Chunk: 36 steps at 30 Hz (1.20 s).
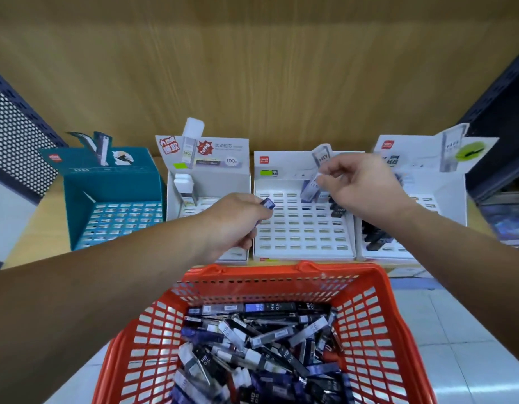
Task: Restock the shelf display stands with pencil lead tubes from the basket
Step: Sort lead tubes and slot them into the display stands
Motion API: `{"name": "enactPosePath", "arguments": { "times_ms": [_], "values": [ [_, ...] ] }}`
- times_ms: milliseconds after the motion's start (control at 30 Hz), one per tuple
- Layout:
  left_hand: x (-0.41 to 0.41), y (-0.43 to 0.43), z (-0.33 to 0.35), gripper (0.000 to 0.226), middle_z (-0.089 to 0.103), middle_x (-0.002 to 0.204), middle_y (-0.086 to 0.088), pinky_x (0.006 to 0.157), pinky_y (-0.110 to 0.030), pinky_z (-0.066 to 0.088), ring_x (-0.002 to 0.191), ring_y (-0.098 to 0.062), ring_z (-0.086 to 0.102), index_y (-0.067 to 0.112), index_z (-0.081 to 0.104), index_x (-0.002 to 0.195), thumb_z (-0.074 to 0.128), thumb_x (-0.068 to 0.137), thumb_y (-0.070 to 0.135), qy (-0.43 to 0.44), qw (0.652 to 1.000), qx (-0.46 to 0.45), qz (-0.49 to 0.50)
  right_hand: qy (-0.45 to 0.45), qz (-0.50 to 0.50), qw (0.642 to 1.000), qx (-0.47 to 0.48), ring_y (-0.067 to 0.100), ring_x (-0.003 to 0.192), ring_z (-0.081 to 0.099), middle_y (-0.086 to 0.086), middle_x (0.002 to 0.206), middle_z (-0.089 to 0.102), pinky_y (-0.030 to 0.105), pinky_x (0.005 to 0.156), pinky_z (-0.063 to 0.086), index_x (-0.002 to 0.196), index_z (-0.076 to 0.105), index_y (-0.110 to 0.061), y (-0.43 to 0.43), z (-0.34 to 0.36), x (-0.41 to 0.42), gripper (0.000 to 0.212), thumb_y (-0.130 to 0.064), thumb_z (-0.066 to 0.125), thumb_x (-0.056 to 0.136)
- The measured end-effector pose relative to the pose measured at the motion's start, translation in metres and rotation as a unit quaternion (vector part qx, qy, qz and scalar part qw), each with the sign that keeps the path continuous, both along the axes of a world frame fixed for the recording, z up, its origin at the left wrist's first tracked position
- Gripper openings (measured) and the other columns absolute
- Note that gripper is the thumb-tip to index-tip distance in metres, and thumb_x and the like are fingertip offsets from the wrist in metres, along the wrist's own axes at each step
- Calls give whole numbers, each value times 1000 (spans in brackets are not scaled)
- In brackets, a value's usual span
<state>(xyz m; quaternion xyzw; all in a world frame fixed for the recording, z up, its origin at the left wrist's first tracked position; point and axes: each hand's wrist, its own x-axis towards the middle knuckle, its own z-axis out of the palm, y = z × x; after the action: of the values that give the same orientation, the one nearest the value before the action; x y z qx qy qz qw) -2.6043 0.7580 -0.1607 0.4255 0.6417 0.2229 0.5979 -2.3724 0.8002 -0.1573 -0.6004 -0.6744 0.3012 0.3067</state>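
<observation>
The right hand (pixel 360 185) pinches a pale lead tube (pixel 310 188) between thumb and fingertips, its lower end over the back rows of the white slotted stand (pixel 303 228). The left hand (pixel 237 220) is curled around a dark blue tube (pixel 268 203) poking past its fingers. More tubes fill the red basket (pixel 369 316) at the shelf's front edge.
</observation>
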Motion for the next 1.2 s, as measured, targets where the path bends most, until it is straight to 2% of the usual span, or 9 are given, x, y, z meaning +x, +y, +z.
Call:
{"name": "enactPosePath", "arguments": {
  "times_ms": [200,300,467,600,733,900,1033,1133,1200],
  "values": [
    [8,1,-5,22,70,74,-1,48,-27,47,60,-16,64,13,74,105,81,89,27,-16,999,31,-5,-98,21,994,34,-12,59,55,-31,59,59,11,56,37,89,72,-19,-3,-9,15,8,-11,72,93],
    [19,3,-8,21,72,76,-2,45,-25,45,52,-14,59,14,74,105,80,90,28,1,999,50,5,-143,26,988,45,-5,62,58,-20,66,64,25,64,47,92,76,-21,-2,-15,24,6,-16,74,93],
    [28,5,-16,21,76,82,-13,57,-28,54,59,-17,64,10,70,113,74,92,6,14,997,65,27,-161,51,985,44,18,82,67,-6,87,75,43,79,58,90,77,-23,-1,-26,28,9,-16,73,91],
    [29,7,-17,22,77,85,-20,63,-34,57,64,-24,65,15,67,104,75,89,2,20,995,83,46,-165,58,984,33,16,80,65,-8,84,73,42,78,59,92,77,-23,2,-25,29,12,-14,70,91],
    [32,5,-16,13,76,86,-15,63,-28,58,62,-16,68,12,73,102,74,91,5,14,995,94,37,-199,74,977,26,18,85,65,-13,82,68,39,77,57,94,76,-27,2,-24,27,13,-17,69,93],
    [33,7,-14,7,76,83,-15,60,-25,58,62,-18,68,6,72,102,69,97,10,-10,994,107,35,-271,83,957,62,29,103,60,-1,103,64,37,74,50,103,75,-26,4,-26,18,17,-25,58,101],
    [38,19,-17,22,73,81,-10,56,-31,57,60,-10,65,5,71,99,55,106,19,85,978,192,-6,-326,58,934,136,37,94,64,6,109,58,38,64,46,106,75,-19,1,-31,17,19,-25,57,102],
    [48,30,-22,20,68,84,-9,70,-42,62,70,-24,67,14,73,97,56,104,21,170,943,275,-84,-299,52,934,189,37,88,66,8,99,64,37,59,47,105,76,-15,-4,-37,19,14,-17,69,92],
    [53,33,-25,17,61,82,0,69,-29,56,69,-15,62,16,76,100,59,101,17,200,916,321,-131,-291,73,933,201,36,89,65,8,91,64,35,59,44,100,78,-17,-6,-37,22,12,-19,70,91]
  ]
}}
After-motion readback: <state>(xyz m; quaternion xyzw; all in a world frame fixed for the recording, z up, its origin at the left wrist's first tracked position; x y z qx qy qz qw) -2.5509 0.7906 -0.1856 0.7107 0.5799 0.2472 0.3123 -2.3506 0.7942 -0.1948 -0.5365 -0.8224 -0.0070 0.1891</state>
